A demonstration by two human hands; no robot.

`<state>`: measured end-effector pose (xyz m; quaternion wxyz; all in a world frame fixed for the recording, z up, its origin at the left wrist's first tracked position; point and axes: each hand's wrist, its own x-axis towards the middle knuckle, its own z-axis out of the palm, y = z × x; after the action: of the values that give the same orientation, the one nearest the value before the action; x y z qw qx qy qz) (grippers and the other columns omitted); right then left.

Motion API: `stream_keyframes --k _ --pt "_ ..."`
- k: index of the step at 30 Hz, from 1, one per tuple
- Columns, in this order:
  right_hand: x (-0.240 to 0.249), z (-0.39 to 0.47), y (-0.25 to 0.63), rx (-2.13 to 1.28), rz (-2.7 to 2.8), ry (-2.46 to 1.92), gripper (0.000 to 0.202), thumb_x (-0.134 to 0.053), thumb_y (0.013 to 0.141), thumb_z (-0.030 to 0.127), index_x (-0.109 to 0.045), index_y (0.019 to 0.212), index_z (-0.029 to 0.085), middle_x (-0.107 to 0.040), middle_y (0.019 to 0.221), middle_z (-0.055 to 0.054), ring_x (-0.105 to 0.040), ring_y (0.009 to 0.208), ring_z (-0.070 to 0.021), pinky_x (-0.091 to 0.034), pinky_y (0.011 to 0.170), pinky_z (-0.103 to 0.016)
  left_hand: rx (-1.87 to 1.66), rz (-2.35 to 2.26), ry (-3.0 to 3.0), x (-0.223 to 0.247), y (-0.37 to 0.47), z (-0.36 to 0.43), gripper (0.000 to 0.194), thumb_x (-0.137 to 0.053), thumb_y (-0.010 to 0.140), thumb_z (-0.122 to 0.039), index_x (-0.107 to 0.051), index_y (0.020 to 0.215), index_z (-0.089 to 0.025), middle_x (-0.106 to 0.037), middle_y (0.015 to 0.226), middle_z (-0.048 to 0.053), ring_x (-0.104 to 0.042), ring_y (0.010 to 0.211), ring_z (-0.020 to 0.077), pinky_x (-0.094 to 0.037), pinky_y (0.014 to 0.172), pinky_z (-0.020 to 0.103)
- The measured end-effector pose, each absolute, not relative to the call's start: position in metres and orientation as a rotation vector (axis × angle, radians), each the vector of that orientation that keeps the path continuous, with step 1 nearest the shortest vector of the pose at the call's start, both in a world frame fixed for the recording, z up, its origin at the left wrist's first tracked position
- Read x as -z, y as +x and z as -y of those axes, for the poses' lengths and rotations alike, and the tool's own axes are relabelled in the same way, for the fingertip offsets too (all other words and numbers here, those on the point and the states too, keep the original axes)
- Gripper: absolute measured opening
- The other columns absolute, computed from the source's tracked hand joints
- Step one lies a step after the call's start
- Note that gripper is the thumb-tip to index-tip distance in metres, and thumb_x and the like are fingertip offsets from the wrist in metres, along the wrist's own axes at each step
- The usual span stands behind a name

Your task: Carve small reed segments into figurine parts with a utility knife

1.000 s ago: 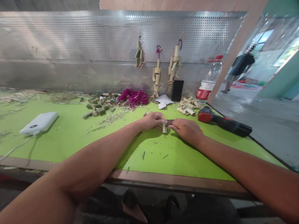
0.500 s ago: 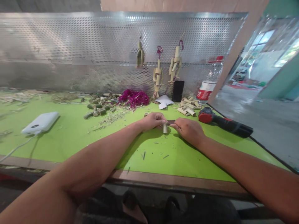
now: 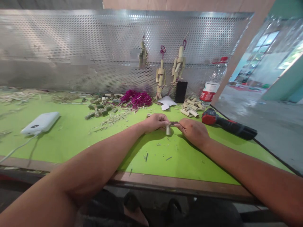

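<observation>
My left hand [image 3: 156,122] is closed, pinching a short pale piece of bamboo-like stem [image 3: 168,129] that points down above the green tabletop. Just to its right, my right hand [image 3: 195,130] grips a dark flat blade [image 3: 174,123], probably a knife, whose handle is hidden in the fist. The blade's far end lies at the upper part of the stem piece; whether it touches is too small to tell. Small dark slivers [image 3: 146,157] are scattered on the table in front of both hands.
Behind the hands lie a magenta string heap [image 3: 137,99], green stem pieces [image 3: 100,111] and pale cut pieces [image 3: 191,108]. Jointed stem figures [image 3: 161,77] stand by the perforated metal panel [image 3: 94,37]. A power tool [image 3: 228,125] and bottle [image 3: 209,91] are right, a white power bank [image 3: 41,123] left.
My right hand has shifted slightly to the right with the blade, while my left hand stays almost in place on the stem piece. The whole view has moved a little.
</observation>
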<state>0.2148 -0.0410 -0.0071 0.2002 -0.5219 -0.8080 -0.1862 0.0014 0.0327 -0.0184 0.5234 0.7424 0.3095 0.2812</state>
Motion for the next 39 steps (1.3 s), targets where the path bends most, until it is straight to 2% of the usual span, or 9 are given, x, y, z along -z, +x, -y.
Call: stream_keyframes --k 7,15,28,39 --pt "0.0066 0.0413 0.2143 0.527 2.255 -1.467 0.057 -0.023 0.095 0.059 -0.058 0.075 0.019 -0.062 0.074 -0.004 -0.049 0.065 -0.0156 -0.019 0.054 -0.028 -0.657 -0.760 1.790 0.0189 0.0013 -0.0332 0.022 -0.064 0.082 -0.033 -0.062 0.090 -0.012 -0.068 0.079 0.005 -0.063 0.071 0.0117 -0.051 0.071 0.029" --pt "0.0067 0.0407 0.2128 0.531 2.262 -1.464 0.058 -0.020 0.097 0.054 -0.059 0.077 0.018 -0.062 0.075 -0.005 -0.050 0.064 -0.0150 -0.019 0.053 -0.028 -0.662 -0.734 1.817 0.0202 0.0016 -0.0345 0.024 -0.063 0.082 -0.036 -0.062 0.091 -0.014 -0.068 0.082 0.005 -0.065 0.076 0.0129 -0.053 0.076 0.033" --pt "0.0088 0.0439 0.2140 0.417 2.530 -1.322 0.050 -0.028 0.097 0.052 -0.059 0.076 0.019 -0.061 0.075 -0.003 -0.052 0.067 -0.0147 -0.020 0.054 -0.026 -0.661 -0.641 1.781 0.0138 0.0011 -0.0278 0.023 -0.061 0.084 -0.033 -0.061 0.090 -0.011 -0.069 0.085 0.006 -0.066 0.079 0.0128 -0.053 0.081 0.034" --pt "0.0075 0.0402 0.2134 0.530 2.266 -1.464 0.056 -0.024 0.097 0.056 -0.060 0.076 0.018 -0.061 0.073 -0.004 -0.048 0.063 -0.0144 -0.017 0.054 -0.028 -0.636 -0.740 1.831 0.0167 0.0007 -0.0327 0.025 -0.062 0.083 -0.037 -0.061 0.091 -0.013 -0.068 0.084 0.005 -0.065 0.078 0.0133 -0.053 0.078 0.035"
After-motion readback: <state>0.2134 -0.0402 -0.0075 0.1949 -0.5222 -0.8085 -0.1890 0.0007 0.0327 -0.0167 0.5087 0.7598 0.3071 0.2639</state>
